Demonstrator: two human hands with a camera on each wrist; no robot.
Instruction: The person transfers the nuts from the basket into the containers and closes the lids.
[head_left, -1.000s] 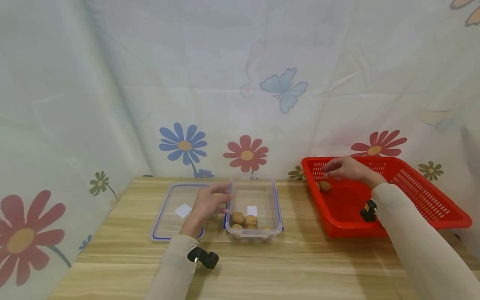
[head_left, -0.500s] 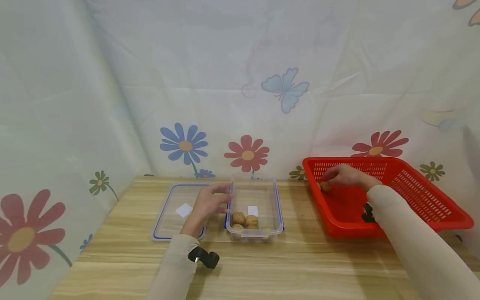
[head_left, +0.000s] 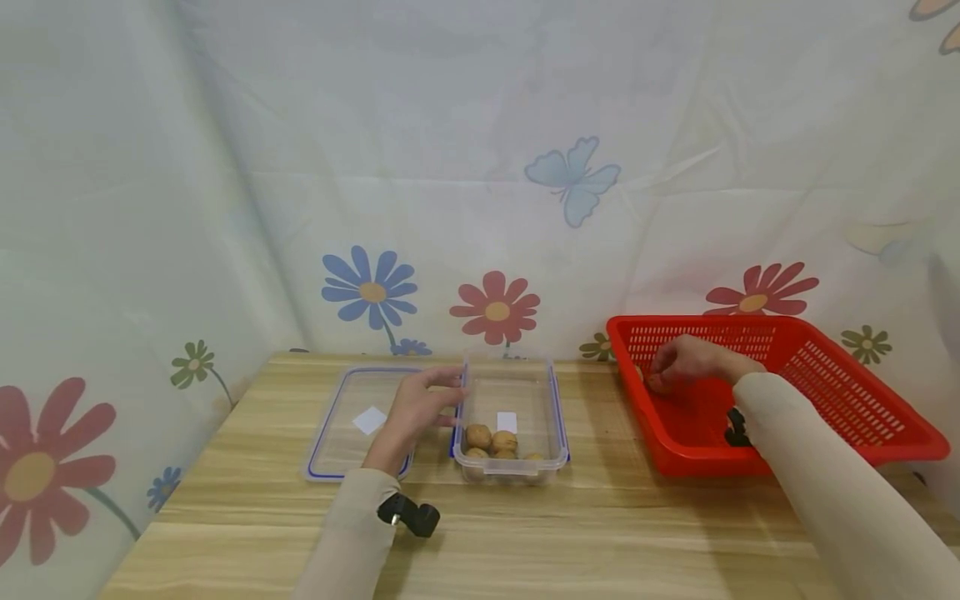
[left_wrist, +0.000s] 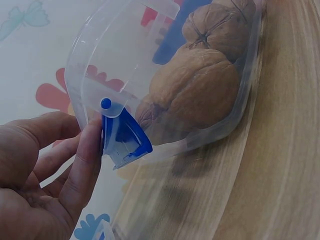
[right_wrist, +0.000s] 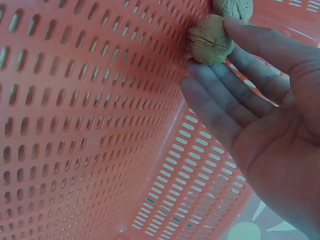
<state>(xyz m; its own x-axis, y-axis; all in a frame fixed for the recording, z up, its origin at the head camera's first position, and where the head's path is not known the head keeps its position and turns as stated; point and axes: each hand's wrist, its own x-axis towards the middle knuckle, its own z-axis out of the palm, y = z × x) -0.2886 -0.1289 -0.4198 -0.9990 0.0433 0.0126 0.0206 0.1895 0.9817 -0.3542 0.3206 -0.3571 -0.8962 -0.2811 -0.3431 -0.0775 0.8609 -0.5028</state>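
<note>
Pinched between thumb and fingertips of the right hand [right_wrist: 272,125], the round brown walnut [right_wrist: 210,42] inside the slotted red plastic basket [head_left: 705,461] could pop loose if the neighbouring wrinkled walnut [right_wrist: 234,8] crowds that grip, while the left hand [head_left: 412,406], fingers parted against the clear blue-latched plastic box [head_left: 517,466], could nudge the box askew.

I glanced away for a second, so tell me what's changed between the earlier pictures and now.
The right hand has moved down inside the red basket and now holds a walnut there between thumb and fingers. Nothing was visibly let go. The left hand stays at the side of the clear box, and the box's walnuts and the lid lie as before.
</note>
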